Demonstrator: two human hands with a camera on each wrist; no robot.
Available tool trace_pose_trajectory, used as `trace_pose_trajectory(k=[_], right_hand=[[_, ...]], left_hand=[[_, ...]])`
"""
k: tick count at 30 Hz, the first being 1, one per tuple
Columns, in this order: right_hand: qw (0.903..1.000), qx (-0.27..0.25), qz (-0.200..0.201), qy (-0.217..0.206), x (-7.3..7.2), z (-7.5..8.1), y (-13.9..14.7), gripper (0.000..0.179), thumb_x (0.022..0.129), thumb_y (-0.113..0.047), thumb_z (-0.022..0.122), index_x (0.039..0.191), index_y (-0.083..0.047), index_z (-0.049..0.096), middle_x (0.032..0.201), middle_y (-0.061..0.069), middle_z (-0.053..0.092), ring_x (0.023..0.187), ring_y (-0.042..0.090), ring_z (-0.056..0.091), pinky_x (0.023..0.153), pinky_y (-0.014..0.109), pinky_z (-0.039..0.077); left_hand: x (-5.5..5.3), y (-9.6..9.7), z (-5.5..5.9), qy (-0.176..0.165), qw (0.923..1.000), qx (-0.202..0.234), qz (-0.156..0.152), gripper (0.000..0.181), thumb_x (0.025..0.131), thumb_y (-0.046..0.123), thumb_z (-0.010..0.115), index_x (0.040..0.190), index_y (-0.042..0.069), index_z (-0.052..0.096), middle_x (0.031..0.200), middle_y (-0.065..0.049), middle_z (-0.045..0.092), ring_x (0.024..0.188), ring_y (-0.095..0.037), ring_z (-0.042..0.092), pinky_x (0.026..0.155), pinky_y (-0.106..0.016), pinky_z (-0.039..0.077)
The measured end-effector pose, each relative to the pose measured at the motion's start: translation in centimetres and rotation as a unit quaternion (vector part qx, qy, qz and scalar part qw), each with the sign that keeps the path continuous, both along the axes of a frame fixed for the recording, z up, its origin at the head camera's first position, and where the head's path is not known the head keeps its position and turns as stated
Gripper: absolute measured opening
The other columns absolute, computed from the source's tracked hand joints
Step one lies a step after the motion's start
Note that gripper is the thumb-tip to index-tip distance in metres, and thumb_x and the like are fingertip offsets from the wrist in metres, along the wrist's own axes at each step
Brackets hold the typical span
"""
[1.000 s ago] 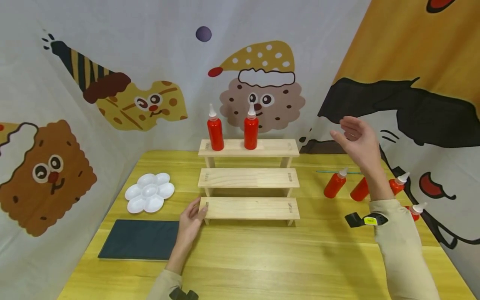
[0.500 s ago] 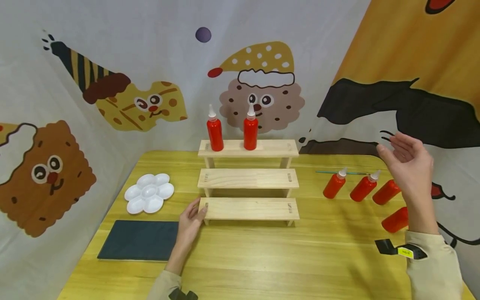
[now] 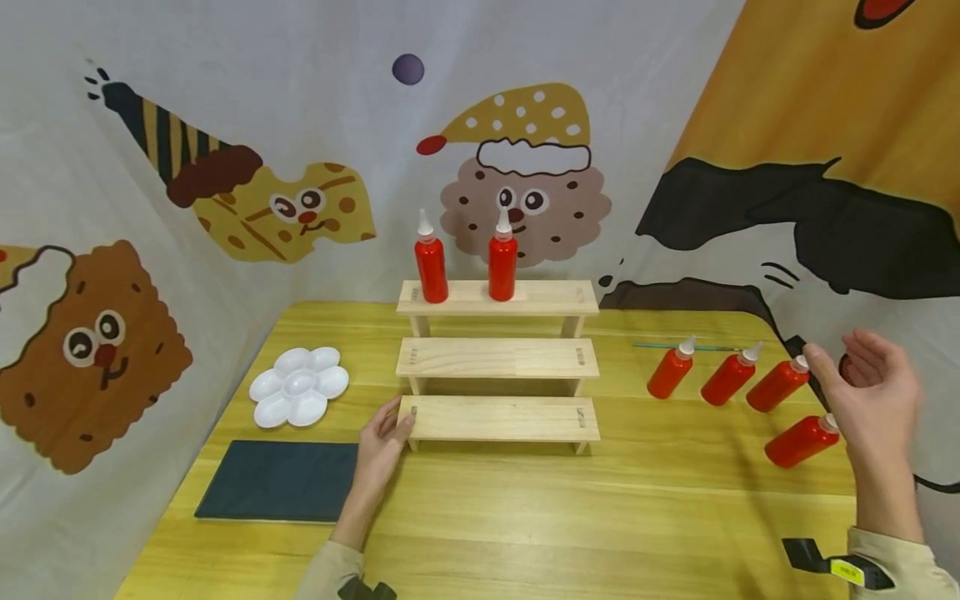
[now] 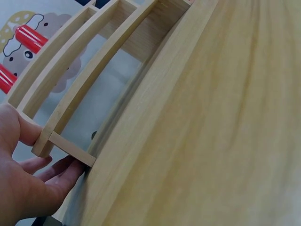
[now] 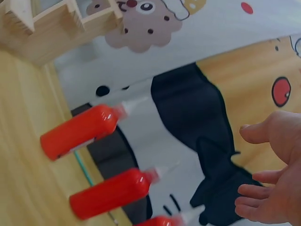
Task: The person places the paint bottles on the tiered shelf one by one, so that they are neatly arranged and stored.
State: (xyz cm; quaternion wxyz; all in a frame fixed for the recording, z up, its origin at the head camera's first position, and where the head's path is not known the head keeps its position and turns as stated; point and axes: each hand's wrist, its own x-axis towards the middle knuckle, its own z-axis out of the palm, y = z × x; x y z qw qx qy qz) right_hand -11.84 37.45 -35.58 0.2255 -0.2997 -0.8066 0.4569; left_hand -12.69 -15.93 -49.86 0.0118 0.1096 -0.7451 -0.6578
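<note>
At the centre of the head view stands a three-tier wooden step shelf. My left hand holds its bottom tier at the left end; in the left wrist view the thumb lies against the board and the fingers curl at its leg. Two red squeeze bottles with white nozzles stand upright on the top tier. My right hand hovers at the far right with parted fingers and nothing in it, beside several more red bottles. The nearest of these bottles is just left of it.
A thin teal-handled paintbrush lies behind the right-hand bottles. On the left are a white flower-shaped palette and a dark flat rectangular board. A printed cloth hangs behind the wooden table.
My right hand has moved right and toward me, from near the shelf to beyond the bottles, uncovering them. My left hand and the shelf stay where they were.
</note>
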Motion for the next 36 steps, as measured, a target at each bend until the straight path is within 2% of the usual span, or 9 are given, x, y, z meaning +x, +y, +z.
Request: trace_pose_trajectory(k=[12, 17, 21, 23, 24, 26, 28, 31, 36], right_hand=[[0.9983, -0.029, -0.007, -0.049, 2.3, -4.2, 2.7, 0.072, 0.099, -0.031, 0.064, 0.161, -0.024, 0.027, 0.165, 0.000, 0.032, 0.155, 0.022, 0.027, 0.126, 0.036, 0.022], [0.9960, -0.047, -0.004, -0.076, 2.8, -5.8, 3.3, 0.076, 0.097, -0.034, 0.067, 0.161, -0.025, 0.028, 0.153, -0.012, 0.039, 0.152, 0.021, 0.032, 0.124, 0.038, 0.027], [0.9936, -0.048, -0.003, -0.102, 2.9, -7.0, 3.7, 0.078, 0.096, -0.036, 0.068, 0.161, -0.022, 0.027, 0.150, -0.006, 0.043, 0.138, 0.016, 0.043, 0.121, 0.036, 0.032], [0.9920, -0.044, 0.000, -0.118, 2.9, -7.5, 3.9, 0.074, 0.095, -0.035, 0.070, 0.158, -0.022, 0.032, 0.140, -0.006, 0.048, 0.120, 0.011, 0.048, 0.110, 0.024, 0.044], [0.9910, -0.045, 0.005, -0.126, 3.0, -7.8, 4.0, 0.076, 0.095, -0.036, 0.070, 0.158, -0.021, 0.031, 0.143, 0.000, 0.048, 0.120, 0.013, 0.049, 0.109, 0.026, 0.046], [0.9888, -0.045, 0.012, -0.142, 3.0, -8.2, 4.3, 0.076, 0.095, -0.036, 0.070, 0.157, -0.017, 0.032, 0.143, 0.005, 0.048, 0.112, 0.011, 0.050, 0.091, 0.015, 0.050], [0.9864, -0.047, 0.018, -0.156, 3.0, -8.8, 4.5, 0.079, 0.095, -0.037, 0.070, 0.158, -0.012, 0.030, 0.145, 0.014, 0.047, 0.105, 0.012, 0.050, 0.072, 0.008, 0.046], [0.9836, -0.052, 0.024, -0.171, 2.9, -9.7, 4.8, 0.086, 0.095, -0.036, 0.069, 0.161, -0.004, 0.023, 0.151, 0.025, 0.039, 0.099, 0.009, 0.051, 0.059, 0.007, 0.042], [0.9822, -0.046, 0.034, -0.179, 3.0, -11.5, 5.0, 0.082, 0.096, -0.034, 0.068, 0.159, -0.001, 0.026, 0.147, 0.028, 0.042, 0.087, -0.002, 0.047, 0.080, 0.018, 0.052]], left_hand=[[-0.2, 0.0, -0.2, -0.002, 1.0000, -0.002, 0.002, 0.053, 0.102, 0.017, 0.062, 0.151, 0.004, 0.046, 0.140, -0.029, 0.057, 0.127, -0.040, 0.058, 0.095, -0.027, 0.052], [0.0, 0.1, -0.1, 0.000, 1.0000, -0.004, 0.001, 0.054, 0.102, 0.018, 0.061, 0.151, 0.003, 0.045, 0.140, -0.030, 0.056, 0.128, -0.041, 0.058, 0.100, -0.037, 0.052], [0.0, 0.2, 0.0, -0.002, 1.0000, -0.007, 0.000, 0.054, 0.103, 0.020, 0.061, 0.152, 0.005, 0.045, 0.142, -0.029, 0.055, 0.129, -0.041, 0.057, 0.104, -0.045, 0.051], [0.0, 0.2, 0.0, 0.001, 1.0000, -0.008, 0.002, 0.053, 0.102, 0.020, 0.061, 0.151, 0.004, 0.046, 0.142, -0.029, 0.055, 0.129, -0.041, 0.057, 0.104, -0.045, 0.051], [0.0, 0.2, 0.0, 0.002, 1.0000, -0.008, 0.003, 0.053, 0.102, 0.019, 0.061, 0.151, 0.004, 0.046, 0.141, -0.029, 0.056, 0.129, -0.042, 0.057, 0.104, -0.045, 0.051], [0.0, 0.2, 0.0, 0.007, 0.9999, -0.008, 0.003, 0.053, 0.102, 0.019, 0.061, 0.151, 0.003, 0.046, 0.141, -0.030, 0.055, 0.129, -0.042, 0.057, 0.103, -0.044, 0.051], [0.0, 0.2, -0.1, 0.006, 1.0000, -0.006, 0.003, 0.054, 0.102, 0.018, 0.061, 0.151, 0.003, 0.046, 0.142, -0.030, 0.055, 0.129, -0.042, 0.057, 0.103, -0.043, 0.051], [0.0, 0.1, -0.1, 0.008, 1.0000, -0.003, 0.002, 0.054, 0.102, 0.018, 0.061, 0.152, 0.002, 0.045, 0.142, -0.031, 0.054, 0.130, -0.042, 0.056, 0.104, -0.043, 0.051], [0.0, 0.1, -0.1, 0.006, 1.0000, -0.004, 0.001, 0.055, 0.102, 0.019, 0.061, 0.152, 0.001, 0.044, 0.142, -0.032, 0.054, 0.130, -0.042, 0.056, 0.104, -0.043, 0.050]])
